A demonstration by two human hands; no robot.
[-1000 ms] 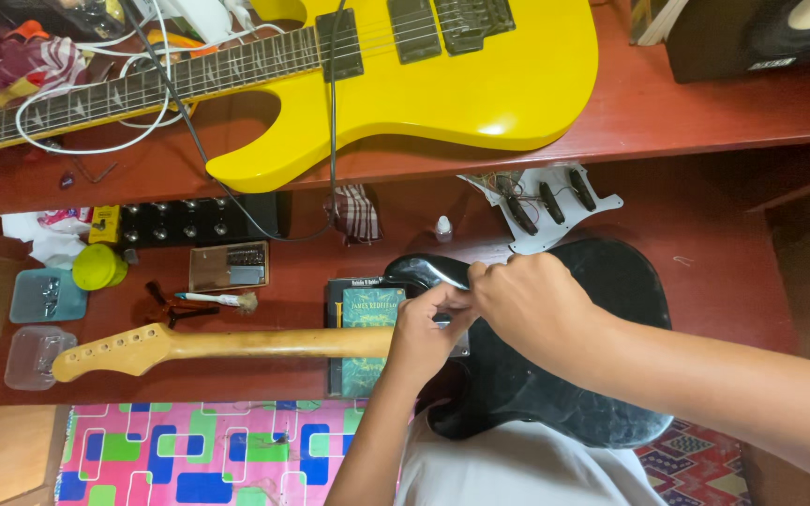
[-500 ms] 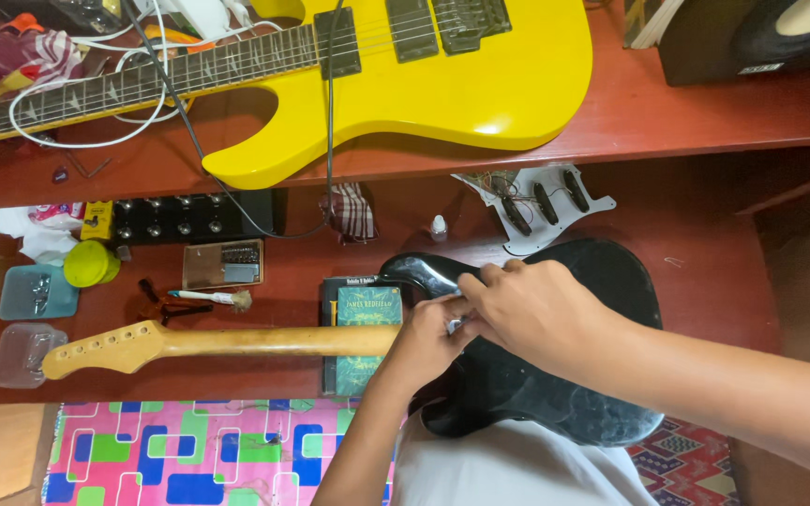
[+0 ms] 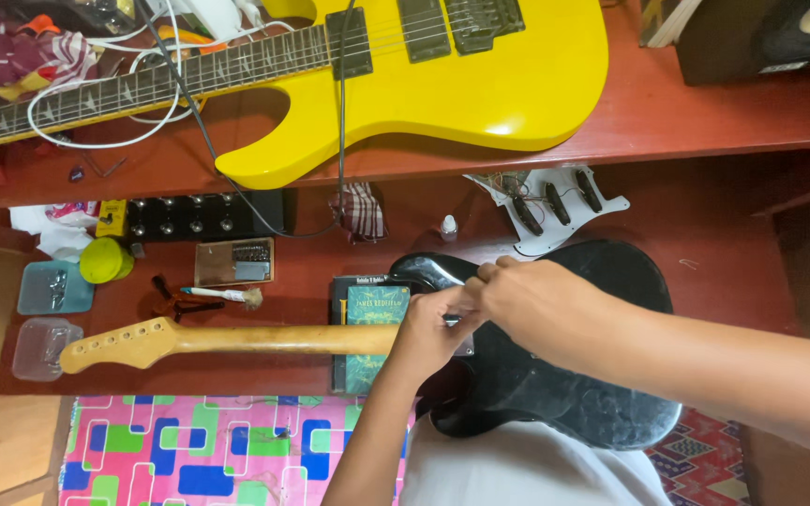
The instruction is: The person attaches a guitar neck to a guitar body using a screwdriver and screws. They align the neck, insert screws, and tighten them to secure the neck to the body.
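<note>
Down at the low red wooden bench (image 3: 742,281), a glossy black electric guitar body (image 3: 602,394) lies flat with its pale maple neck (image 3: 236,339) running out toward nine o'clock, long axis level across the view, headstock at the far left. Both hands meet where neck joins body: the left hand (image 3: 428,333) is curled with fingertips pinched together, and the right hand (image 3: 541,309) closes over it from three o'clock; what they pinch I cannot tell. A green book (image 3: 372,323) lies under the neck. At twelve o'clock rests a yellow electric guitar (image 3: 480,84).
</note>
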